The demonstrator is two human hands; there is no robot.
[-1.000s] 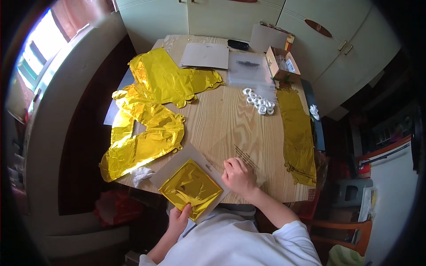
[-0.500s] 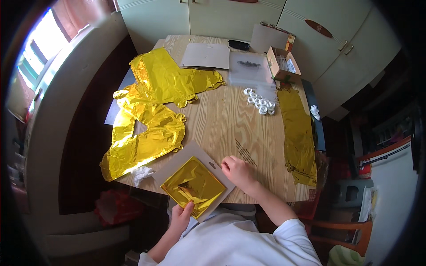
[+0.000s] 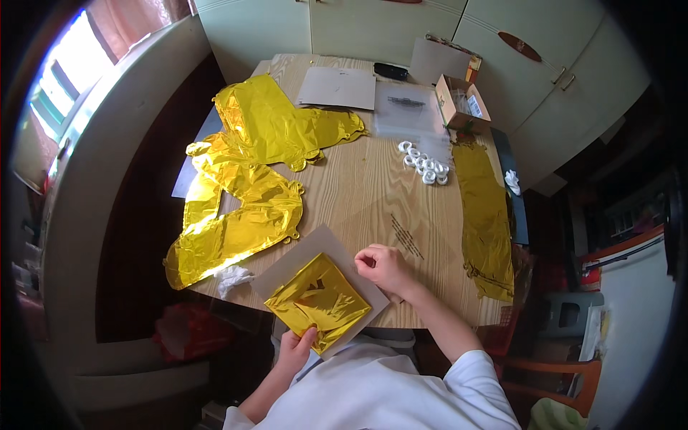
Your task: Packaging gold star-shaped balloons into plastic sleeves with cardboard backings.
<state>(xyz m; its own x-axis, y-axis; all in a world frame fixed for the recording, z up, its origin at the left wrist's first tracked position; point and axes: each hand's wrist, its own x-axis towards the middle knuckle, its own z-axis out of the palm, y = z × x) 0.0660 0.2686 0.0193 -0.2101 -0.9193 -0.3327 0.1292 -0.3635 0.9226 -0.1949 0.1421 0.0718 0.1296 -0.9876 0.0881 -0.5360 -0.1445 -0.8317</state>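
My left hand (image 3: pixel 294 349) grips a folded gold foil balloon (image 3: pixel 321 301) by its lower edge, thumb on top. The foil lies against a larger grey card (image 3: pixel 327 240), tilted over the table's near edge. Over the card's right side, my right hand (image 3: pixel 385 266) is closed, fingertips pinched together. A clear plastic bag (image 3: pixel 406 236) with dark print lies beneath and beyond that hand; its edge seems to be in the pinch, though the fingers mostly hide this. Left of the card sits a crumpled white tissue (image 3: pixel 233 279).
Spread gold foil balloons (image 3: pixel 247 215) cover the table's left side. Several white ribbon rolls (image 3: pixel 426 165) sit right of centre, before a stack of clear bags (image 3: pixel 408 118). A gold foil strip (image 3: pixel 484 222) lies at right; a small box (image 3: pixel 462 104) stands behind it.
My right hand has shifted slightly away from me and now covers the card's hanging hole. The printed part of the clear bag has moved a little up and right.
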